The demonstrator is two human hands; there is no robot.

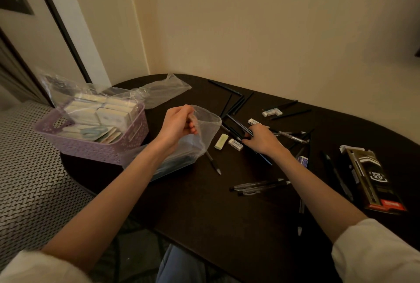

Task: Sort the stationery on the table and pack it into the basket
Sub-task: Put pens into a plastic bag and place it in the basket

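**Bag held open at left, pencils gathered at right**

Set at the table's (227, 226) left edge, partly overhanging: a purple basket (91, 144), packed with white boxes, a pair of scissors and paper packs, a loose clear wrapper (68, 87) draped over its far rim. Beyond it, near the back left corner, lying flat: an empty plastic sleeve (166, 89).

Just right of the basket, raised above the surface: the left hand (179, 126), fingers and thumb pinching the rim of a clear plastic bag (204, 128), mouth held open toward the right, lower end resting on the table with dark pens inside. Sticking out beneath the bag's edge: one pen (213, 162).

Between both hands, touching neither: a pale green eraser (221, 141) and a white eraser (236, 144), side by side.

Right of these, low on the surface: the right hand (261, 139), fingers curled round a bunch of black pencils (238, 126), well clear of the bag's mouth. Scattered behind and around toward the back edge: more pencils (236, 103), two boxed erasers (271, 112), mechanical pens (293, 138).

Nearer the front edge: clear-barrelled pens (259, 186) in a loose group. By the right edge: an opened black refill box (372, 178).
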